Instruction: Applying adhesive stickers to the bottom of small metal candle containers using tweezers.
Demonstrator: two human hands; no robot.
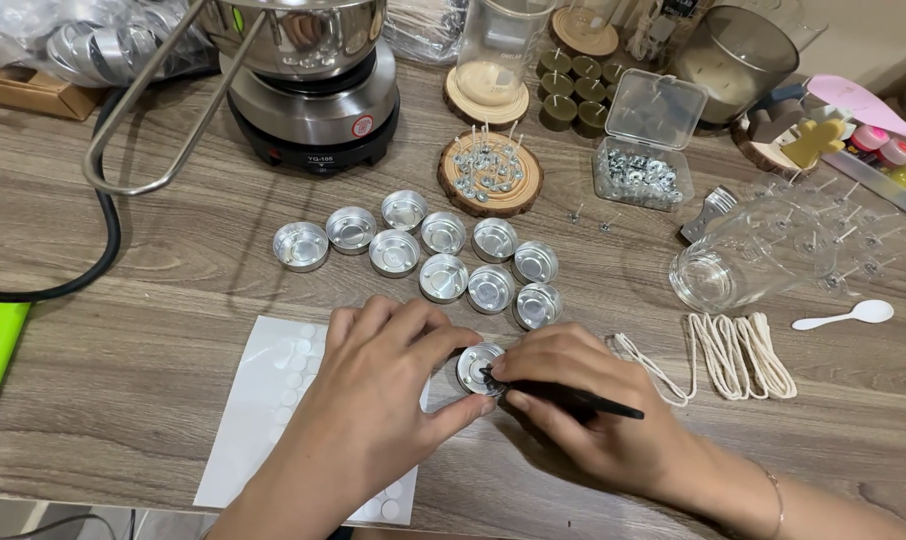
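Observation:
My left hand grips the rim of a small silver tealight cup on the wooden table, fingers curled around its left and front side. My right hand holds black tweezers with the tip down inside that cup. Just beyond the hands lies a cluster of several empty silver cups. Under my left wrist is a white sheet of round stickers.
A small electric hotplate with a steel pot stands at the back. A wood slice with wick tabs, a clear box of tabs, a glass jar on its side, coiled white wicks and a white spoon lie to the right.

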